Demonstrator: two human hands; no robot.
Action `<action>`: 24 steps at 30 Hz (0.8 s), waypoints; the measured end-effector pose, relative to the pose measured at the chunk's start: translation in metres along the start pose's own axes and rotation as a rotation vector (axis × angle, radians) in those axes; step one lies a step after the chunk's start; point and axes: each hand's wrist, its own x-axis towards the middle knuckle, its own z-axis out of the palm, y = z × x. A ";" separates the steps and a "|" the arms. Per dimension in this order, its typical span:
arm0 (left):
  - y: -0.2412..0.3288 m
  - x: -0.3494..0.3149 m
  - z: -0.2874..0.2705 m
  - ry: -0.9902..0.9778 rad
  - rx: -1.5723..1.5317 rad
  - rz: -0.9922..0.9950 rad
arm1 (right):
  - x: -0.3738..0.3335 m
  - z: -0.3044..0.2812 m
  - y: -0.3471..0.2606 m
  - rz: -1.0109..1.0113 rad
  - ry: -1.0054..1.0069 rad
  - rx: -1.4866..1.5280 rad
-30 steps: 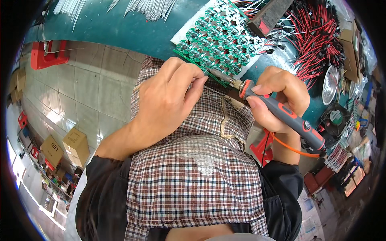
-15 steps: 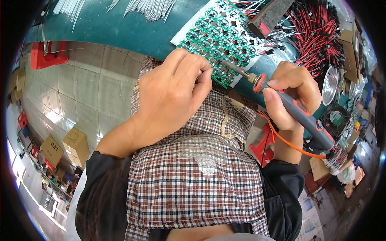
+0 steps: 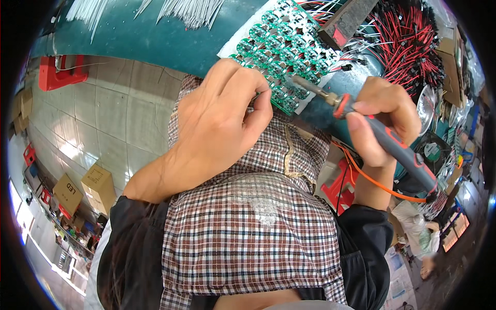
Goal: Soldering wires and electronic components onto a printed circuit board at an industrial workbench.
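My right hand (image 3: 385, 116) grips a grey and red soldering iron (image 3: 403, 150), its metal tip angled up and left over a panel of round green circuit boards (image 3: 281, 44). An orange cord runs from the iron's rear end. My left hand (image 3: 225, 111) rests at the panel's near left edge, thumb and fingers pinched together; whatever they hold is hidden behind the knuckles. The panel lies on a white sheet (image 3: 231, 47) on the green tabletop (image 3: 139, 39). The iron's tip looks slightly blurred, and I cannot tell whether it touches a board.
A dark metal bar (image 3: 347, 23) lies across the panel's far right corner. Beyond it are heaped red and black wires (image 3: 405, 46). White wires (image 3: 191, 11) lie at the far left. A red stool (image 3: 62, 72) and cardboard boxes (image 3: 98, 188) stand on the floor at left.
My right hand and the soldering iron have shifted a little to the right, drawing the tip back slightly. My left hand stays nearly in place. A pale cloth shape at lower right shows more.
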 end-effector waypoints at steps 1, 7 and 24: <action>0.001 0.001 -0.001 -0.001 0.000 0.000 | 0.000 -0.002 -0.001 -0.013 0.042 0.036; 0.002 0.012 0.004 0.022 0.040 0.047 | 0.003 -0.006 -0.003 0.063 0.040 0.006; -0.002 0.018 0.010 0.012 0.008 0.054 | 0.003 -0.013 0.012 0.034 0.058 0.050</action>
